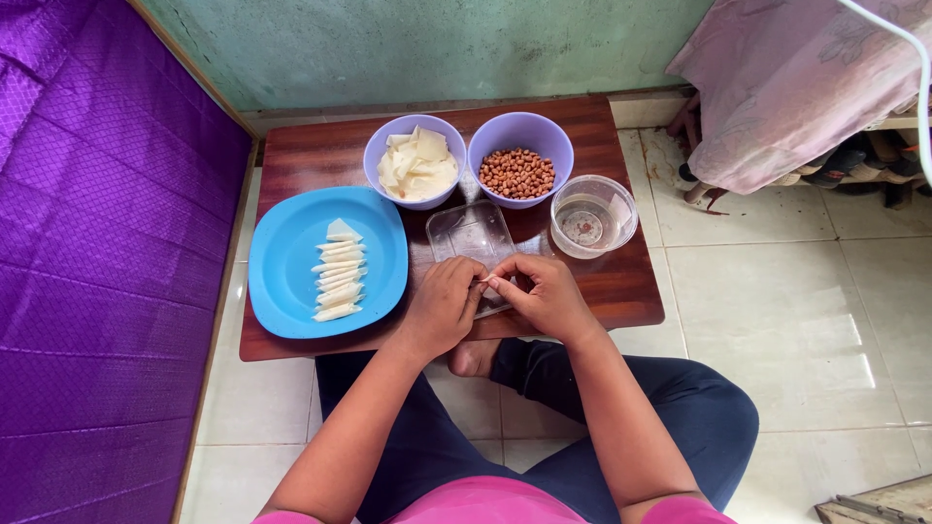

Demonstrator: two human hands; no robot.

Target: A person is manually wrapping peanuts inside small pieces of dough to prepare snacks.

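While our left hand (445, 303) and right hand (546, 294) meet fingertip to fingertip over the clear tray (470, 233) on the counter (621, 286), we're both pinching a small pale wrapper piece (483, 280) lying crosswise between them, about equally near each.

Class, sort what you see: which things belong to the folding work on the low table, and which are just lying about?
In use:
left hand
right hand
bowl of wrappers
bowl of peanuts
blue plate of folded pieces
clear tray
water cup

Lying about:
pink cloth
purple bedding
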